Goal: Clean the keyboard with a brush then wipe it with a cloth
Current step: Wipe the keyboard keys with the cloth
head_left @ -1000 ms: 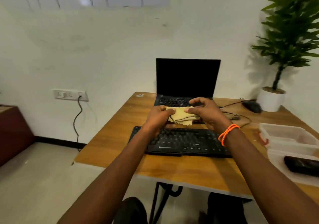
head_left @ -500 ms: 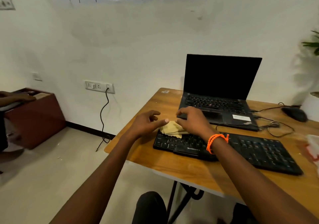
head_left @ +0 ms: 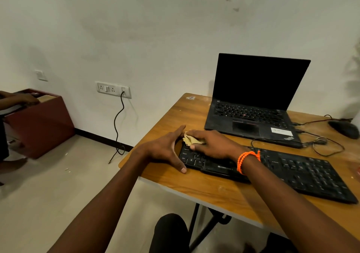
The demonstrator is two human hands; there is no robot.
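Over at the far left, another person's hand [head_left: 25, 98] rests on top of a dark red cabinet [head_left: 41, 124] standing on the floor by the wall. A wall socket [head_left: 113, 89] comes next, with a black cable [head_left: 118, 128] hanging from it down to the floor. The wooden table [head_left: 214, 190] begins right of that. The left hand [head_left: 164, 149] sits at the table's left end with its fingers straight and spread wide, the thumb tip against the near left corner of the keyboard [head_left: 303, 172] and the fingers reaching past its far left corner, holding nothing. The cloth [head_left: 190, 138] (a small yellowish, crumpled piece) lies on the keyboard's far left corner, pressed down under the right hand [head_left: 212, 145], whose fingers lie fairly flat over it with the thumb tucked against its near edge. An orange bracelet [head_left: 248, 160] circles that wrist. Behind the keyboard stands an open laptop [head_left: 253, 96] with a dark screen, and a mouse [head_left: 344, 129] lies at the far right with loose cables [head_left: 319, 143] beside it.
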